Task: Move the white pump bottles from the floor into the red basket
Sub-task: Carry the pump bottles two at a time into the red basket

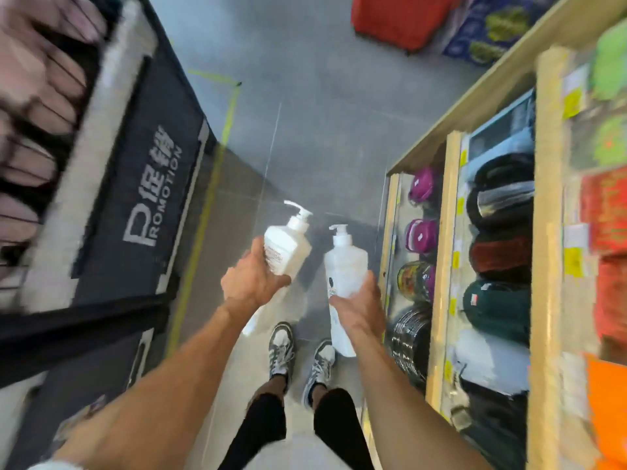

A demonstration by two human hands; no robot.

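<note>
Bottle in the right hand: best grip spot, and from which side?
Probably mid-body of the white pump bottle, wrapped from the person's side as the right hand does: broad, straight sides. Avoid the pump head, narrow with a protruding spout.

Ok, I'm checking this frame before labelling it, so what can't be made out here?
Head view only.
1. Red object at top: cut by the edge; basket or not, unclear.
2. Label on the left bottle in the left hand: blurred, unreadable.
3. White shape under the right hand: the hand hides whether it joins the upper bottle.
4. Far-right shelf goods: motion-blurred.
</note>
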